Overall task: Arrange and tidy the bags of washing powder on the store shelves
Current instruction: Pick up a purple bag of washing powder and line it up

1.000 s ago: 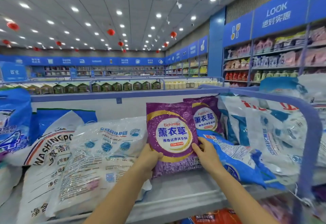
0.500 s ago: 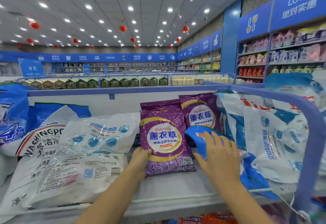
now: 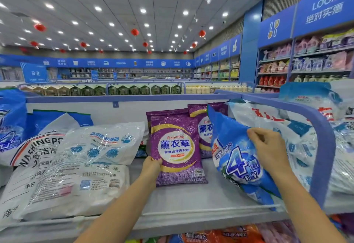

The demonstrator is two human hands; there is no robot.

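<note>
A purple bag of washing powder [image 3: 176, 147] stands upright on the grey shelf [image 3: 183, 202], with more purple bags [image 3: 201, 126] behind it. My left hand [image 3: 151, 168] grips its lower left edge. My right hand [image 3: 268, 147] holds the upper right side of a blue bag [image 3: 235, 162] marked with a big 4, raised upright and tilted against white and blue bags [image 3: 268, 120] on the right.
Large white bags [image 3: 76, 170] lie stacked on the left of the shelf, with a blue bag [image 3: 11, 120] at the far left. A blue rail [image 3: 325, 147] curves round the shelf's right end. Orange packs [image 3: 220, 235] sit on the shelf below.
My right hand has lifted the blue bag from lying flat to upright, covering part of the rear purple bags. My left hand stays on the front purple bag, which now stands further back.
</note>
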